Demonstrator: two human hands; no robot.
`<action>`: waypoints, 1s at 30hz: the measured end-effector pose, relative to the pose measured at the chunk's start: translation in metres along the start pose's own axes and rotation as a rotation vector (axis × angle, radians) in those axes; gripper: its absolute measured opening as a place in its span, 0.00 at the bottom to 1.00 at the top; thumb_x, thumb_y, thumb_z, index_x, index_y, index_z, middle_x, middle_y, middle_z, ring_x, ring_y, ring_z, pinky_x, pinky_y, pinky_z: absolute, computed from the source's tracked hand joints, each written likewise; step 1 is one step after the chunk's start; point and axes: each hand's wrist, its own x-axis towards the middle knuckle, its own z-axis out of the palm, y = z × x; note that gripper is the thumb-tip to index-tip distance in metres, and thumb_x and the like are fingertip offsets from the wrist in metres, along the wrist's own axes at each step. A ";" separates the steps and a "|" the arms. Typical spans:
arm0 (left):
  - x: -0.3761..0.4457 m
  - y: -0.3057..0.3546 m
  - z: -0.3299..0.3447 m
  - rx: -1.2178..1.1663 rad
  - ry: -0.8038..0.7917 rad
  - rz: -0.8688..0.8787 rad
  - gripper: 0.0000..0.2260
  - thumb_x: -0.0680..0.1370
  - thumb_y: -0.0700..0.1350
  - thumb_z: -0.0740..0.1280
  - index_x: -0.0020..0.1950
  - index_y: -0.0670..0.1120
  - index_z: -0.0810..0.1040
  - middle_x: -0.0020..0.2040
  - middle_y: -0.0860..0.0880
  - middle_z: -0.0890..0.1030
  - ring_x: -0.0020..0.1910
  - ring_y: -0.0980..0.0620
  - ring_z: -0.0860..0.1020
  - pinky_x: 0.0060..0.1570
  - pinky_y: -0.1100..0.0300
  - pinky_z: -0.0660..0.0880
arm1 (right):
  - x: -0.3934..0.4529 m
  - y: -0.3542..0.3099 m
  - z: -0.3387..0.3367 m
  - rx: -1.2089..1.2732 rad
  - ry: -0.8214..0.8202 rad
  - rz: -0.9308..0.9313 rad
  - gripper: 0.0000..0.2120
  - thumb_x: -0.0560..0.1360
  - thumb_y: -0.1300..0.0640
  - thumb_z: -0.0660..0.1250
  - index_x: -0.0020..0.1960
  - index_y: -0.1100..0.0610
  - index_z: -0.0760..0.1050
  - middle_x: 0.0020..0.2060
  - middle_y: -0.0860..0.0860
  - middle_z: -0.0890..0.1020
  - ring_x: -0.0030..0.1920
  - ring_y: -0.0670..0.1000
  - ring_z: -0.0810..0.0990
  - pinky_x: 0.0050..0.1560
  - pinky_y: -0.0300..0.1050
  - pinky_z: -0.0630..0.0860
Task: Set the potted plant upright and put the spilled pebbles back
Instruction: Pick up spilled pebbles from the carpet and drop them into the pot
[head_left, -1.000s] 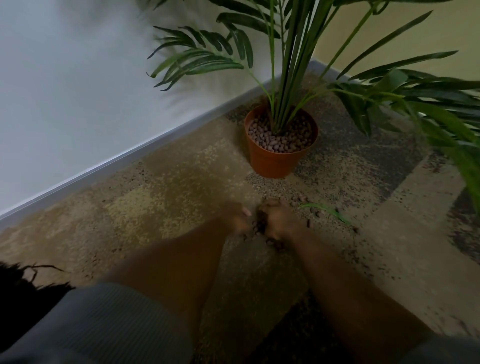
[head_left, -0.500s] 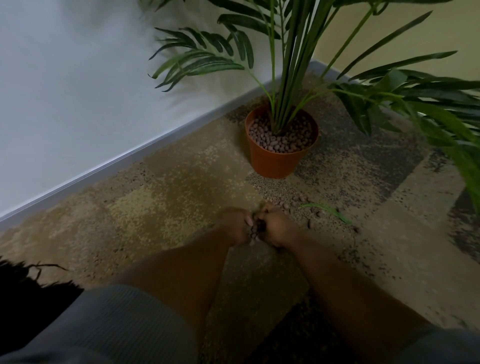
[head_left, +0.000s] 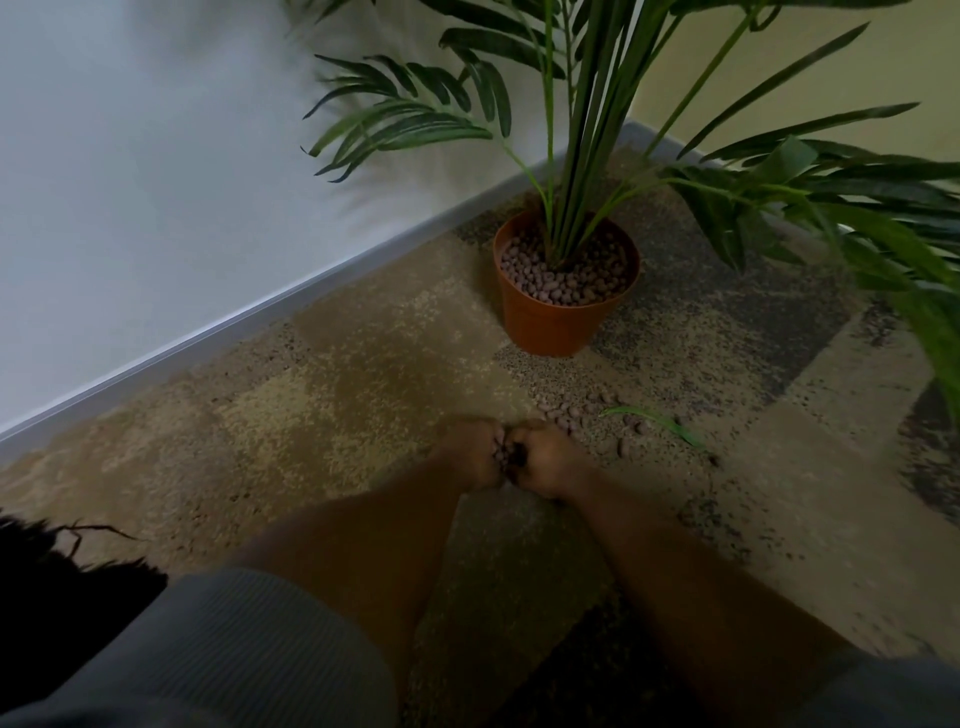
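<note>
Down on the carpet (head_left: 363, 374), near the corner where the white wall (head_left: 130, 156) meets the grey skirting (head_left: 218, 332): left hand (head_left: 475, 457) and right hand (head_left: 548, 460) pressed side by side, knuckles touching, fingers curled inward around a small heap of pebbles (head_left: 505, 457) cupped between the palms. Both hands clenched on that heap, dark crumbs mixed in with it. Bare forearms reaching forward from grey ribbed sleeves (head_left: 234, 649) at the bottom edge. Beyond the hands, well apart from them, the pot (head_left: 550, 327), orange, standing upright on the carpet close to the skirting, filled to just under the rim with brownish pebbles packed around the green stems. Plant (head_left: 582, 156) rising straight out of the pot, long fronds spreading left over the wall and right across the frame edge. Just right of the right hand, loose pebbles (head_left: 576, 413) scattered on the carpet between hands and pot, a few more a little further right. Beside those, a fallen green leaf (head_left: 654, 423) lying flat on the carpet. Dark specks of soil strewn over the lighter carpet patch at right. At the lower left edge, a dark frayed shape, too dim to identify.
</note>
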 end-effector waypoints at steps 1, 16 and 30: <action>0.001 0.000 0.001 0.003 0.006 0.003 0.16 0.67 0.47 0.76 0.52 0.46 0.79 0.50 0.46 0.82 0.49 0.47 0.80 0.50 0.55 0.77 | 0.001 -0.001 0.000 -0.004 0.001 0.000 0.15 0.73 0.55 0.70 0.59 0.57 0.79 0.59 0.57 0.76 0.58 0.56 0.76 0.61 0.44 0.73; 0.003 -0.002 0.001 -0.058 0.006 -0.114 0.07 0.75 0.43 0.68 0.50 0.45 0.83 0.51 0.48 0.83 0.51 0.49 0.80 0.54 0.59 0.76 | 0.002 0.004 0.002 0.260 0.040 0.072 0.09 0.69 0.63 0.74 0.48 0.59 0.80 0.49 0.53 0.81 0.49 0.52 0.79 0.44 0.36 0.70; -0.008 0.014 -0.023 -1.101 -0.188 -0.440 0.07 0.78 0.31 0.60 0.52 0.40 0.74 0.45 0.47 0.76 0.42 0.58 0.75 0.35 0.73 0.75 | 0.005 -0.003 -0.012 1.457 -0.068 0.538 0.13 0.73 0.75 0.61 0.51 0.62 0.76 0.52 0.59 0.79 0.51 0.54 0.80 0.42 0.41 0.81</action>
